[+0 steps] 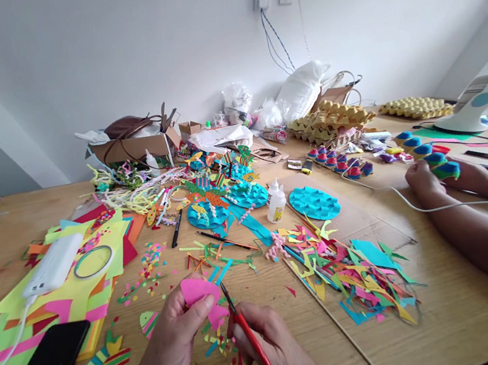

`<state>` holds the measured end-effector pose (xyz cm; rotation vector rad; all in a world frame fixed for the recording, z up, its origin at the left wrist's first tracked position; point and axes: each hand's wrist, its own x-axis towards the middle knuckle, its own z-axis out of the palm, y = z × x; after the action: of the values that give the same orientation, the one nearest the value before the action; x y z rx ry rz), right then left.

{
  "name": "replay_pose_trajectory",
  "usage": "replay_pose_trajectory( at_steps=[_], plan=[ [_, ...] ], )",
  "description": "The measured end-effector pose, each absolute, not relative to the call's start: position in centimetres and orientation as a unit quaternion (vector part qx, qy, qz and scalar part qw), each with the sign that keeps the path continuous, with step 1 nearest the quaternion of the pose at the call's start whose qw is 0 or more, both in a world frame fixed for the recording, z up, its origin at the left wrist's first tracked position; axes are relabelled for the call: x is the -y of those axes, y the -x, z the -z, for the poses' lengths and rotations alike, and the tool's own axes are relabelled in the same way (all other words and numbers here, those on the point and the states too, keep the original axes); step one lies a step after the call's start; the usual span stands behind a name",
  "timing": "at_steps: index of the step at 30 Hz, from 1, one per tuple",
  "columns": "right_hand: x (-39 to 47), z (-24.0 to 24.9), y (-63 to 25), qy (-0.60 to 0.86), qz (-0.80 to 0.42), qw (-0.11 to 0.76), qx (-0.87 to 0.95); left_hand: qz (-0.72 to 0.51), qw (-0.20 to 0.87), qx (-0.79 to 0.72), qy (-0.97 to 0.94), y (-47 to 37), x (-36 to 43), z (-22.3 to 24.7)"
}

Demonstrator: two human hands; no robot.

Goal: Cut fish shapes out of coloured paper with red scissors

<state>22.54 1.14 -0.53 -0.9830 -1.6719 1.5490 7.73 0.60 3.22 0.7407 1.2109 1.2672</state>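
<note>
Over there, the left hand (pixel 175 330) pinches pink paper (pixel 195 290) and the right hand (pixel 277 340) grips red scissors (pixel 255 344); neat cutting, I'd judge, means turning the paper, thumb (pixel 203 306) clear.

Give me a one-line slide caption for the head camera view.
Left hand holding pink paper beside red-handled scissors in the right hand, amid colorful scraps on a wooden table.

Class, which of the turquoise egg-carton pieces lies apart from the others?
The oval piece just right of the white glue bottle; the others cluster left of the bottle, with paper fish among them.
</note>
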Motion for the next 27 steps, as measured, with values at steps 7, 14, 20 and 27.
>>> replay_pose_trajectory(
  at_steps=[7,14,20,27],
  plan=[
    [-1.1,0.6,-22.4,0.371,-0.588,0.330,0.639,-0.571,0.591,-0.499,-0.276,-8.5,-0.6,-3.4],
    [-1.1,-0.1,-22.3,0.363,-0.588,0.353,0.631,-0.587,0.594,-0.489,-0.251,-9.4,-0.6,-3.4],
    [-1.2,0.1,-22.3,0.371,-0.590,0.357,0.622,-0.582,0.596,-0.496,-0.244,-9.6,-0.6,-3.2],
    [-1.0,0.1,-22.1,0.387,-0.607,0.349,0.600,-0.584,0.590,-0.504,-0.238,-9.7,-0.7,-3.0]
  ],
)
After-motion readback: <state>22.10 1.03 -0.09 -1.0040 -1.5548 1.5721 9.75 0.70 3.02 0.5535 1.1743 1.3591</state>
